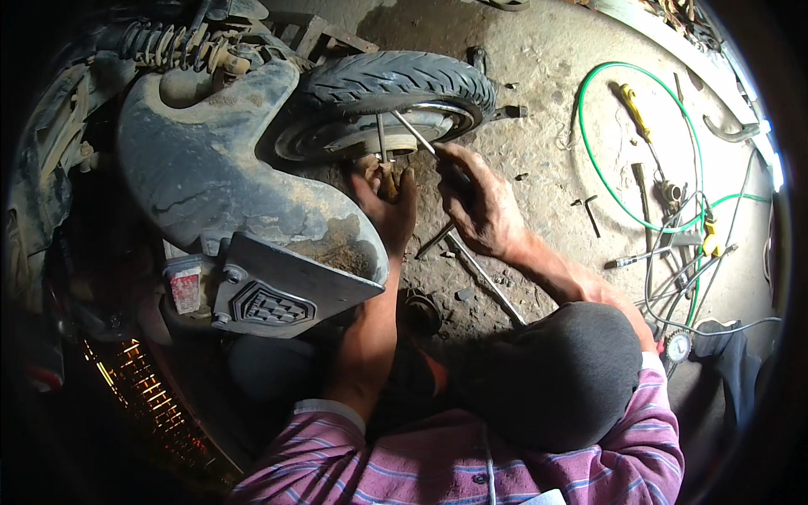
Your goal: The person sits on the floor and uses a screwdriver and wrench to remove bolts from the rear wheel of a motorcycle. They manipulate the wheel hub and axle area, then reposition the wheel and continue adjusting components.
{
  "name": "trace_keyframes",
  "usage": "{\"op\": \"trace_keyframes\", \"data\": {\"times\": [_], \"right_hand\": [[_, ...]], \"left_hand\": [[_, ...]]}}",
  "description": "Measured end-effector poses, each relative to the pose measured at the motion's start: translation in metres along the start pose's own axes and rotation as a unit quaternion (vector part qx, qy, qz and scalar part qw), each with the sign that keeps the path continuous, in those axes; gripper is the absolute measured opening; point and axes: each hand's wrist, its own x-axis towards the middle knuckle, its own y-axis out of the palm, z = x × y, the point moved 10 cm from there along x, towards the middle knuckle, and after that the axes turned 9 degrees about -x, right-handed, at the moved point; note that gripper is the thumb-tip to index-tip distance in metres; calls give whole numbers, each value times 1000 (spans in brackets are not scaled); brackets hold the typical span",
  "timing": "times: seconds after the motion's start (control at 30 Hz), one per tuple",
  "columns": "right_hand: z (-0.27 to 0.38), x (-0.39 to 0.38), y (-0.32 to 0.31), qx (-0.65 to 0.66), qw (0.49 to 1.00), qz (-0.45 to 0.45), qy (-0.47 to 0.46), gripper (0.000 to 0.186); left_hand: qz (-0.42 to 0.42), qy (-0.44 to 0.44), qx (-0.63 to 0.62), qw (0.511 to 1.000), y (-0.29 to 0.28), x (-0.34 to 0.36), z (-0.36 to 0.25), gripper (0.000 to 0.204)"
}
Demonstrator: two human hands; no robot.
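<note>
Two metal tyre levers [402, 126] run from the hands up into the wheel rim [421, 118], just past the fingertips. The left hand [385, 198] closes round one lever's handle; the right hand [475, 202] is clenched on the other, beside it. Beyond the fingers sits the black tyre [396, 82], under the dusty mudguard [210, 168].

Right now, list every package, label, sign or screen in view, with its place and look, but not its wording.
Sticker: on the scooter's rear, beside the grey tail panel, lower left; small rectangle, red and white, dusty.
Pressure gauge: on the floor at the lower right, among the cables; round white dial face with a dark rim.
No packages, signs or screens show.
</note>
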Motion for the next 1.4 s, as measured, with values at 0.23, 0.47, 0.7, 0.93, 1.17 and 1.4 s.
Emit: {"op": "trace_keyframes", "data": {"times": [0.23, 0.47, 0.7, 0.93, 1.17, 1.4], "right_hand": [[16, 12, -37, -66, 989, 130, 0, 45], [17, 3, -25, -137, 985, -25, -99, 52], [8, -1, -26, -145, 986, 29, -81, 51], [-31, 25, -22, -80, 989, 122, -37, 43], [-20, 37, -37, -259, 963, 58, -44, 21], [-40, 18, 2, -117, 980, 81, 135, 21]], "left_hand": [[98, -33, 35, 994, -4, 9, 7, 40], [86, -86, -130, 984, 0, 21, 45, 32], [2, -66, 80, 995, -2, 16, 67, 21], [15, -77, 49, 996, 1, 20, 53, 27], [-6, -97, 94, 991, 19, 17, 43, 27], [20, -147, 24, 989, 22, 14, 41, 33]]}}
